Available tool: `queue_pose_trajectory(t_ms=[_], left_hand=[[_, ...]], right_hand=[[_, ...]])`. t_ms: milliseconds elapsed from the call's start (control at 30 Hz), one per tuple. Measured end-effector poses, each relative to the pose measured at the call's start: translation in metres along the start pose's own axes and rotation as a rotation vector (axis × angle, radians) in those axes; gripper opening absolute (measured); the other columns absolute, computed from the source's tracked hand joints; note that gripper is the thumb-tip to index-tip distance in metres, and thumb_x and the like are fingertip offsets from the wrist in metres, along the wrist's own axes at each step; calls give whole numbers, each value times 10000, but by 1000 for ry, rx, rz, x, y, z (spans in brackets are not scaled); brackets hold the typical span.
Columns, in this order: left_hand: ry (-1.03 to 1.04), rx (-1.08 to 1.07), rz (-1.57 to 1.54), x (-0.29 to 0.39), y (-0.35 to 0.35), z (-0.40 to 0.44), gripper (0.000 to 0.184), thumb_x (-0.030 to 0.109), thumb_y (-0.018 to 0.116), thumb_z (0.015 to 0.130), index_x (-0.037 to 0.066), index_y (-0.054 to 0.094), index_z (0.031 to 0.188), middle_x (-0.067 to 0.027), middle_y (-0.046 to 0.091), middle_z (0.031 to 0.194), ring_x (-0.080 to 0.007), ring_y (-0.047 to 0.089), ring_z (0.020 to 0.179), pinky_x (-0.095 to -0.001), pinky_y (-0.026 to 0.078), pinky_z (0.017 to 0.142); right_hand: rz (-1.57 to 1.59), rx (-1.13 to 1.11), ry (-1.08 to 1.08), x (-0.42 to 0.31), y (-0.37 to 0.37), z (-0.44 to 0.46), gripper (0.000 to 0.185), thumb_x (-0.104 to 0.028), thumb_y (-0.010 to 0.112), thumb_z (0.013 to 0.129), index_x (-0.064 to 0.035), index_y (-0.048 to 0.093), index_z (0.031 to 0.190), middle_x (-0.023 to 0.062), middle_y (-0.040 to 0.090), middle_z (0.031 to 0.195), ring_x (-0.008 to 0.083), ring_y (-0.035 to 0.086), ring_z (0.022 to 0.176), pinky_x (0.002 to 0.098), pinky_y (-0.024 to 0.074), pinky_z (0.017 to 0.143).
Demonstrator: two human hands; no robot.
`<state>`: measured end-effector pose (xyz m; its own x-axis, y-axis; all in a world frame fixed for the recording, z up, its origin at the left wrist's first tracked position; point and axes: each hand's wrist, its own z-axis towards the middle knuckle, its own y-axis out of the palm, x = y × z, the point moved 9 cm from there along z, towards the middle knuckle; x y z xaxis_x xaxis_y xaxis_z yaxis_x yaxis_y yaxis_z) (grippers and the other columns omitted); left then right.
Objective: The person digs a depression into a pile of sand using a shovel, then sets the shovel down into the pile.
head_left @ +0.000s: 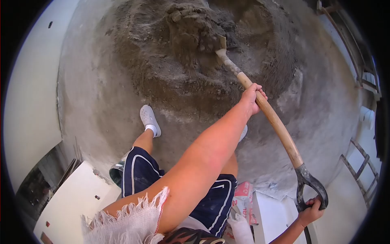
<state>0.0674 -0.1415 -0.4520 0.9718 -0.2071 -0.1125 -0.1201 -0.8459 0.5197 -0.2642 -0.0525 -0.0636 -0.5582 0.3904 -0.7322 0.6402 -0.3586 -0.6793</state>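
Observation:
A long shovel with a wooden shaft and a black D-shaped handle runs slantwise across the right half of the head view. My left hand is wrapped round the shaft, well down toward the blade end. At the lower right, my right hand grips the crossbar of the D-shaped handle. The shovel's blade end meets a pile of grey, sandy mix, and most of the blade is hidden in or behind loose material. The pile spreads into a rough ring on the concrete floor.
My feet stand at the pile's near side, one in a pale clog. A dark green bucket sits behind my leg. Behind me lies a red-and-white bag. A ladder-like frame leans at the right; a white wall bounds the left.

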Motion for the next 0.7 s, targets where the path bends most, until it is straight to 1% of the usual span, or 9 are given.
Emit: queue_pose_trajectory(t_ms=[33,100,233,300,333,467,567,600,700], left_hand=[[9,-50,-82,-1,7,-7,144,162,628,796,97,514,735,-40,539,665,-197,557,626,-357,520,649],[26,-106,-166,2,19,-19,147,162,628,791,102,510,726,-33,537,666,-195,554,624,-355,518,647],[50,-243,-307,19,39,-47,155,150,614,774,110,494,684,-20,524,666,-172,544,617,-328,510,633],[103,-311,-364,29,49,-68,140,163,593,773,118,480,704,-15,507,637,-173,533,605,-325,501,624],[98,-317,-414,31,49,-72,139,166,583,763,121,480,683,-13,504,628,-170,532,607,-320,495,618],[124,-373,-445,38,49,-95,158,168,579,759,121,478,646,-5,498,617,-158,529,604,-312,490,612],[127,-382,-464,35,43,-106,150,155,582,756,123,479,650,3,500,619,-146,524,592,-300,487,604],[106,-478,-491,34,44,-113,96,126,591,742,115,523,675,10,534,643,-131,537,600,-281,513,618],[73,-457,-539,27,36,-129,84,132,589,742,112,530,686,16,540,648,-129,545,606,-286,518,622]], right_hand=[[-49,-43,-103,-18,-4,3,168,-83,547,879,-3,550,732,16,479,616,105,439,537,265,365,531],[-45,-69,-138,-34,-12,9,158,-54,553,858,5,544,712,26,500,627,118,458,554,268,367,552],[-103,-146,-378,-64,-28,14,27,-1,587,802,17,572,787,69,544,672,171,505,605,289,400,599],[-290,-77,-717,-103,-30,-1,48,0,602,783,23,570,812,96,554,706,210,511,625,319,408,613],[-310,-64,-795,-121,-28,-10,65,11,600,770,18,553,814,119,557,745,233,514,640,333,406,612],[-192,-259,-931,-158,-21,-33,96,23,577,787,0,499,838,127,527,731,227,498,625,346,388,563],[-66,-321,-904,-168,-30,-48,87,3,596,802,33,527,849,143,561,751,248,535,669,347,425,610],[-85,-286,-921,-169,-35,-55,105,-18,597,804,21,503,833,128,525,690,231,510,626,331,394,566],[-158,-388,-927,-179,-36,-75,103,-27,585,814,24,495,823,104,473,635,220,481,589,338,372,533]])
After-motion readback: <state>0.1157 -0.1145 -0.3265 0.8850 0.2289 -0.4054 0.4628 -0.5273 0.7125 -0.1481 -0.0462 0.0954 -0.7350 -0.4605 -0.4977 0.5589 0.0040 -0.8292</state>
